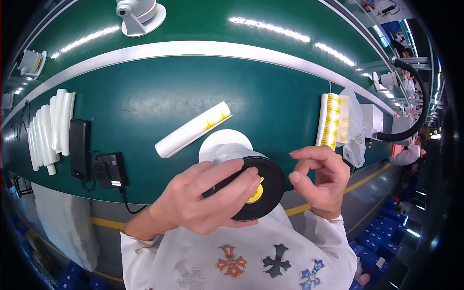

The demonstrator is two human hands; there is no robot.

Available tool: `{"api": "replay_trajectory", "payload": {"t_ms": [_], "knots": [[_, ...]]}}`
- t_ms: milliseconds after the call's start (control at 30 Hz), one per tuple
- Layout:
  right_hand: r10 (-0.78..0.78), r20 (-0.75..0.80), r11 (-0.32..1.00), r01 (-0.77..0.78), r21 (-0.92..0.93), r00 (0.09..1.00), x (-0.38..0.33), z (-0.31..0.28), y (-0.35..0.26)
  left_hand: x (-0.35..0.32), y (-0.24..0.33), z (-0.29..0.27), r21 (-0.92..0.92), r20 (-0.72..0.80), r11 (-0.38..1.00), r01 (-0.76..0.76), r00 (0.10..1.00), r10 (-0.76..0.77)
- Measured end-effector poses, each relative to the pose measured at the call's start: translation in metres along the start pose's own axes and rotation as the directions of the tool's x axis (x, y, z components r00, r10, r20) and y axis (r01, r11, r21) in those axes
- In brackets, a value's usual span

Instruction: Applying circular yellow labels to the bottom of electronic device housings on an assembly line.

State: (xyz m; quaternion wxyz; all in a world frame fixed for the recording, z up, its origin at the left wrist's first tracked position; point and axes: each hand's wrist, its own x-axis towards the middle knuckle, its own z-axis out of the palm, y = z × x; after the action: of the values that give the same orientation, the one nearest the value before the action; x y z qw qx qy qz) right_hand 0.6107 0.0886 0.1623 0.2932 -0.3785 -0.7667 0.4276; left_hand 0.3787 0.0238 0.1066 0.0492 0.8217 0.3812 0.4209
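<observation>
My left hand (205, 195) is closed on a white camera-like device at the table's near edge. Its black round disc (270, 186) faces up toward me and carries a round yellow sticker (256, 194). Two fingertips lie over the disc beside the sticker; the thumb's grip underneath is mostly hidden. Beyond the disc, the device's white round base (227, 137) shows above the green table. Just right of the disc, my right hand (321, 179) hovers with thumb and forefinger curved apart, holding nothing that I can make out.
Behind the device lies a white roll with yellow labels (193, 129). Several white rolls (50, 128) lie left, beside a black power bank (79, 150) and black adapter (110, 170). At right are a yellow-label sheet (330, 121) and clear plastic bag (355, 130). Similar devices (140, 17) stand on the far belt.
</observation>
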Motion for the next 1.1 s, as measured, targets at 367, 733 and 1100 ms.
{"api": "replay_trajectory", "payload": {"t_ms": [367, 733, 1100], "knots": [[0.006, -0.039, 0.998, -0.004, 0.065, 0.999, -0.004, 0.001, 0.006, -0.009, -0.005, 0.019, -0.104, -0.283, 0.992, -0.070, 0.958, 0.038], [0.119, -0.078, 0.981, -0.105, 0.161, 0.990, -0.007, 0.012, 0.017, -0.016, -0.005, 0.020, -0.014, -0.141, 0.995, -0.101, 0.985, 0.098], [0.322, -0.058, 0.896, -0.284, 0.340, 0.945, -0.012, 0.019, 0.038, -0.019, -0.008, 0.026, -0.107, -0.318, 0.989, -0.104, 0.946, 0.065]]}}
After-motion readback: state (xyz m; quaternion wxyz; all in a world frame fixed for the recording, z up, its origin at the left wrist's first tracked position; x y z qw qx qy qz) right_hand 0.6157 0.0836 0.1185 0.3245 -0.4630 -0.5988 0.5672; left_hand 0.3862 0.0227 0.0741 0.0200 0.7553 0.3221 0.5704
